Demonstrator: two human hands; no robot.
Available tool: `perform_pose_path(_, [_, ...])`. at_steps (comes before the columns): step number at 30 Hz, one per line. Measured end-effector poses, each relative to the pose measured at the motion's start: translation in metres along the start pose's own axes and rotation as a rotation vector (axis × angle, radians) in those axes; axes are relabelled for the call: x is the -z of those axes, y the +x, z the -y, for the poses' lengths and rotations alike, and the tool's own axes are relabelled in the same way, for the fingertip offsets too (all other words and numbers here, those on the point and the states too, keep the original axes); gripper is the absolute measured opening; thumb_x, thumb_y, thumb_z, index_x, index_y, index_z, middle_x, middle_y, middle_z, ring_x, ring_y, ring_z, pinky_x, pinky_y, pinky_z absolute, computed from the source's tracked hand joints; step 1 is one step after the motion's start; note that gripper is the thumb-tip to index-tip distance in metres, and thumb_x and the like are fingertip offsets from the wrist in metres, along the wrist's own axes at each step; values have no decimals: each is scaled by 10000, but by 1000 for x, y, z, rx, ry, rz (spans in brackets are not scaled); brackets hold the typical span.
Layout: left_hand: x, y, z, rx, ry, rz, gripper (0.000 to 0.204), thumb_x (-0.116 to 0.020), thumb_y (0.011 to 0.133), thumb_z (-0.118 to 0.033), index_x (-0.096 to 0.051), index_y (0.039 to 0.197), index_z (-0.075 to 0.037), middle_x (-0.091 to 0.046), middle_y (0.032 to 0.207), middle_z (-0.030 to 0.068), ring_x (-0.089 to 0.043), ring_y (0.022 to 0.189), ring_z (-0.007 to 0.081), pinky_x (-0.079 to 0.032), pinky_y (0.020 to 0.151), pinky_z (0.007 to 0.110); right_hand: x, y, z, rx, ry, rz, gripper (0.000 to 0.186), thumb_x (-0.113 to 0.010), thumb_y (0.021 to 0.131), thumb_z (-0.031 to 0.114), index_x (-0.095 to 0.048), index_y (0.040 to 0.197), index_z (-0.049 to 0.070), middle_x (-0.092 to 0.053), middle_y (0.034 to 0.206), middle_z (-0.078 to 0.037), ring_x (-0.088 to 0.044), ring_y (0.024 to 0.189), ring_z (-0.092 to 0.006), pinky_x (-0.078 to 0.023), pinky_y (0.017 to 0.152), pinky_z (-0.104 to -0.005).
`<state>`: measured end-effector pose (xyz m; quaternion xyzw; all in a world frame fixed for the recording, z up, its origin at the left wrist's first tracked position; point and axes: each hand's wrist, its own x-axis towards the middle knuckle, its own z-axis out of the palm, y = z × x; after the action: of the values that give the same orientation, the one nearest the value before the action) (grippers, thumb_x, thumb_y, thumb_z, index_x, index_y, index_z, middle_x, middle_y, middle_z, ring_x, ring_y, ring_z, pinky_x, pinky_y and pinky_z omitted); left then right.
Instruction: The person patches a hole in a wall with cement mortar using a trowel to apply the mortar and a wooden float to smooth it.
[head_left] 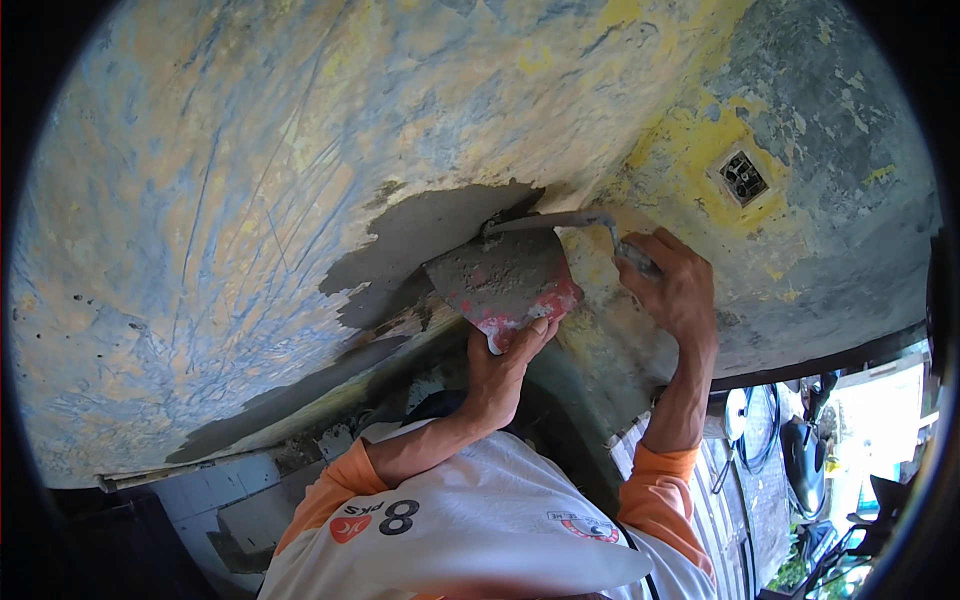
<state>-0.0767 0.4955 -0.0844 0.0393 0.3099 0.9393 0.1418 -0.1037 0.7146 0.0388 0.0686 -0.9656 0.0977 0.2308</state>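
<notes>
My left hand (512,358) grips the lower edge of a red plastering board (556,300), its face loaded with grey wet mortar (500,272). The board is held close against the wall. Wrapped round the handle of a trowel (550,221) is my right hand (674,284). The trowel's narrow blade reaches left over the board's top edge, its tip at the wall near the corner. A dark patch of fresh mortar (405,238) covers the wall behind and left of the board. Part of the board's underside is hidden by my left hand.
The painted wall (200,200) has scratches and peeling blue and yellow paint. On the adjoining wall sits an open socket box (743,178). A darker mortar strip (285,402) runs along the wall's lower edge. A motorbike (805,460) stands outside at the lower right.
</notes>
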Motion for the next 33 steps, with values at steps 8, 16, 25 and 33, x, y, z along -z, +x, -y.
perform_pose_path(8, [0,0,0,-7,-7,-7,383,-683,1036,-70,-549,1372,55,-651,1356,198,-660,1290,305,-510,1175,445,-5,11,-10,-124,105,52,297,-802,862,259,-801,1079,57,-757,958,-118,-729,788,-320,-567,726,-422])
perform_pose_path(16, [4,0,4,-19,-21,-28,401,-704,1015,-42,-536,1366,52,-661,1324,181,-674,1261,302,-526,1162,441,15,-9,-12,-218,227,26,292,-808,805,187,-803,1048,26,-773,969,-135,-755,805,-310,-587,755,-403])
perform_pose_path(25, [4,1,8,-7,-23,-7,377,-678,1017,-14,-537,1367,2,-666,1335,146,-682,1254,320,-528,1163,462,-9,16,-22,-98,186,-41,319,-830,787,182,-795,1066,31,-765,983,-147,-761,857,-327,-586,789,-395])
perform_pose_path(33, [8,1,14,-37,-34,-56,361,-691,1014,-21,-549,1344,15,-658,1320,146,-681,1226,281,-535,1158,442,16,6,-4,24,99,-37,283,-822,783,182,-791,1030,49,-752,964,-130,-729,855,-370,-578,764,-427])
